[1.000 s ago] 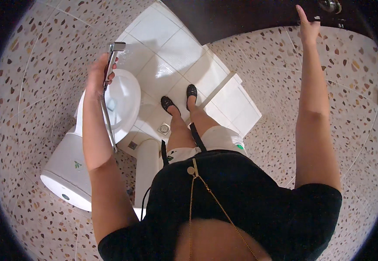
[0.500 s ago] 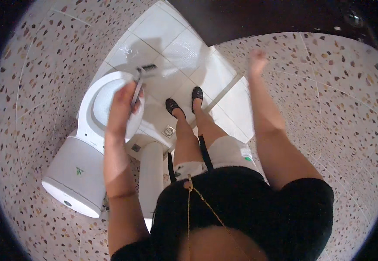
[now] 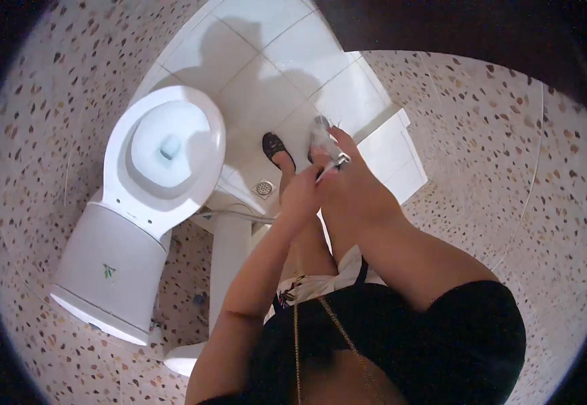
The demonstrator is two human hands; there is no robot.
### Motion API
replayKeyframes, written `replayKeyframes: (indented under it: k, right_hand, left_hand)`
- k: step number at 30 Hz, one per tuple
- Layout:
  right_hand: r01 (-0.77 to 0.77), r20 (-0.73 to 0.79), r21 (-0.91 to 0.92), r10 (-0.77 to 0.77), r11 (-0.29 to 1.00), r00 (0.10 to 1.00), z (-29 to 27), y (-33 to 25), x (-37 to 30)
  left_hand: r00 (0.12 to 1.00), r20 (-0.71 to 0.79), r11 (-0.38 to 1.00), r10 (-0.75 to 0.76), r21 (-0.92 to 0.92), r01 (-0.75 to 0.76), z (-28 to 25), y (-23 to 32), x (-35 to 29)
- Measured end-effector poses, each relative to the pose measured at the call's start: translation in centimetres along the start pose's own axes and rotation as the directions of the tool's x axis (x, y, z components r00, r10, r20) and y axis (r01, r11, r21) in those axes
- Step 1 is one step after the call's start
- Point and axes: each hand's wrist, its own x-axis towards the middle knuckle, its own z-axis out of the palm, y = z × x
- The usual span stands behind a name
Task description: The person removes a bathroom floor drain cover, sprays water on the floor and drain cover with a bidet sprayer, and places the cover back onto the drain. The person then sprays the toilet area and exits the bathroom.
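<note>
My left hand (image 3: 307, 187) reaches across to the right, its fingers wrapped round what looks like a slim silver hand-held sprayer (image 3: 340, 160). A grey hose (image 3: 243, 215) runs behind my left forearm toward that hand. Close beside the sprayer's head is my right hand (image 3: 345, 150), blurred, and its fingers cannot be made out well. A whitish smear, apparently water (image 3: 322, 138), shows around the right fingers and in front of my right foot. To the left stands a white toilet (image 3: 206, 179) with its bowl uncovered and some water inside.
The toilet's tank (image 3: 115, 263) stands near left, beside a white column-like fixture (image 3: 229, 260). A round drain (image 3: 262, 187) lies in the tiled floor (image 3: 243, 108). A low white ledge (image 3: 391, 158) edges the floor on the right. Speckled walls (image 3: 482, 135) enclose both sides.
My left hand has moved right from over the toilet's rim, and my right hand has come down and inward beside it. The grey hose now shows. A dark-ended tool seen earlier is out of view.
</note>
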Motion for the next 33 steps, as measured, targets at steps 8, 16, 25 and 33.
replayKeyframes:
  k: [8,16,25,33]
  right_hand:
    - [-0.019,0.234,0.207,-0.03,0.978,0.972,-3.6,2.9,-4.6]
    - [-0.012,0.326,-0.284,0.108,0.959,0.939,0.5,-1.4,-7.9]
    - [0.416,0.517,-0.852,0.387,0.317,0.763,6.8,-1.2,-14.3]
    - [0.575,0.688,-0.723,0.466,0.383,0.556,10.2,3.5,-17.1]
  left_hand:
    - [0.956,-0.212,0.975,-0.205,-0.13,0.181,5.3,-2.3,4.2]
    - [0.682,-0.683,0.95,-0.261,-0.305,0.059,8.7,-2.3,5.2]
    - [0.623,-0.766,0.932,-0.16,-0.325,-0.159,6.7,-8.1,3.9]
    - [0.642,-0.539,0.105,-0.545,-0.804,-0.585,-3.2,-15.9,-1.8]
